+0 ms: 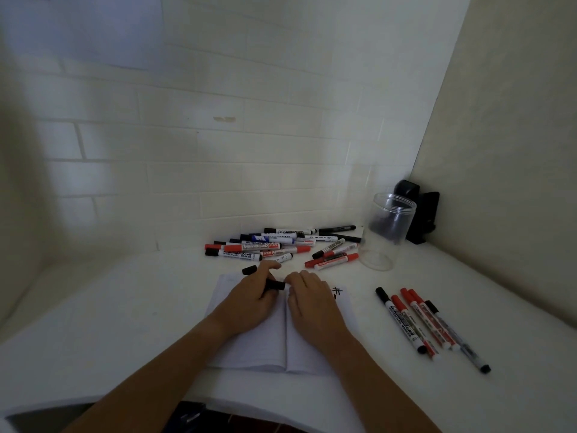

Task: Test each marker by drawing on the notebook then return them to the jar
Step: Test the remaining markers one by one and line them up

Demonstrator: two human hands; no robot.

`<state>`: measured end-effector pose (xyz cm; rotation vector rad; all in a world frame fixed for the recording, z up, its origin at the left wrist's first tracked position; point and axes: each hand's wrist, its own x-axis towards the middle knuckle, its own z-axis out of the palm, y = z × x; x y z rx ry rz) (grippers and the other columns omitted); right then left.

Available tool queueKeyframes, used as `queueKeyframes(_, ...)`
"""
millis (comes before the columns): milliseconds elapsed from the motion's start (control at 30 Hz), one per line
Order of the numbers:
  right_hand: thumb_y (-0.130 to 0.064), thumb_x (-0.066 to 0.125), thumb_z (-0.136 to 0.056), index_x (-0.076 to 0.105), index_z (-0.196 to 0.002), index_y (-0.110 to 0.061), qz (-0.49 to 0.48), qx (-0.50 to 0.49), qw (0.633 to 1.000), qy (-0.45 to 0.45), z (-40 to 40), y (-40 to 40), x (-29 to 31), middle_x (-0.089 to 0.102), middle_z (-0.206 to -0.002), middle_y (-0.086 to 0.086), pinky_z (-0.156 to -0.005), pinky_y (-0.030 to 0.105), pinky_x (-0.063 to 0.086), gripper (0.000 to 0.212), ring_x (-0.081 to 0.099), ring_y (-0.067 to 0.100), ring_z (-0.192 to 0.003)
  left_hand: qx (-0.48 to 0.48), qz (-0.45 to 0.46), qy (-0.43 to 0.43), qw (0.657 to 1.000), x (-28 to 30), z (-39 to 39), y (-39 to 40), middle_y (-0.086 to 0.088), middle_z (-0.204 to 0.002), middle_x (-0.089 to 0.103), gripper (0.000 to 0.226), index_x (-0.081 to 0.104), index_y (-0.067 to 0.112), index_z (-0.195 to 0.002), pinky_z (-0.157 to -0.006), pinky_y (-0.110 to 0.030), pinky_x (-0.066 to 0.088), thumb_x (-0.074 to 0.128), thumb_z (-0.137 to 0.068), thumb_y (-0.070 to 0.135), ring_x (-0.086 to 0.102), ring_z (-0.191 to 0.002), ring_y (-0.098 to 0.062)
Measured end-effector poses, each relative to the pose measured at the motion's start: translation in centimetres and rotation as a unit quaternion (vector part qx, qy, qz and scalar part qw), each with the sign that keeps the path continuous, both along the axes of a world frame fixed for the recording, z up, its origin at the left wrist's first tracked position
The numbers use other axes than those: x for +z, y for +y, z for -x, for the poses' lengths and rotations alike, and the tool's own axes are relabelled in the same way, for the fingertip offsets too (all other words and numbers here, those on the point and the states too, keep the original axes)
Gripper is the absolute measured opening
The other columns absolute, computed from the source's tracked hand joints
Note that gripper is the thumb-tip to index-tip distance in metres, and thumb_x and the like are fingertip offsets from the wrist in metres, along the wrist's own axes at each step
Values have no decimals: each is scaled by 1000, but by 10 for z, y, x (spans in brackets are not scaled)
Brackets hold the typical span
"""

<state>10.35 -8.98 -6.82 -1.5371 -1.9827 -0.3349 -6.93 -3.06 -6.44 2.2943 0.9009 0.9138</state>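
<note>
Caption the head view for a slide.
Both hands, left hand and right hand, hold a black marker over the open notebook, empty jar behind.

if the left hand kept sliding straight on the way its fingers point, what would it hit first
Probably the loose black cap lying just past the fingers of the left hand, then the marker pile by the wall. Depth is hard to judge here.

White tabletop [131, 295] set into a corner of white-tiled walls. Lying on it: an open white lined notebook [249, 348] at the near centre; a loose heap of red-, black- and blue-capped whiteboard markers [268, 245] behind the notebook; an upright clear plastic jar [385, 232] right of the heap; a row of five red- and black-capped markers [427, 323] at the right; a black object [421, 214] in the corner.
</note>
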Motion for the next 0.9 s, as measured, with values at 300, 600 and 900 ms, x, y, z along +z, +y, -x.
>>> queueKeyframes(300,-82,29,-90,47,-62,-23,8,-102,992,69,6,-9,8,48,-54,-7,-53,30,40,67,46,8,-51,-12,-38,16,999,-1,-1,-3,15,-95,57,38,47,25,-133,-74,-11,40,51,-96,14,55,-85,2)
queueKeyframes(600,-79,42,-85,41,-55,-21,112,-248,962,19,9,-15,19,41,-54,-6,-57,29,35,65,49,13,-58,28,-154,69,985,-3,-4,1,8,-110,55,32,62,25,-111,-87,-29,46,40,-89,33,46,-101,-8)
queueKeyframes(900,-65,31,-98,60,-81,-19,44,-249,967,24,6,-11,8,61,-73,-2,-56,30,42,57,61,18,-63,38,-120,67,990,-1,-3,-3,11,-106,53,36,62,28,-110,-88,-29,46,33,-90,37,46,-99,-7)
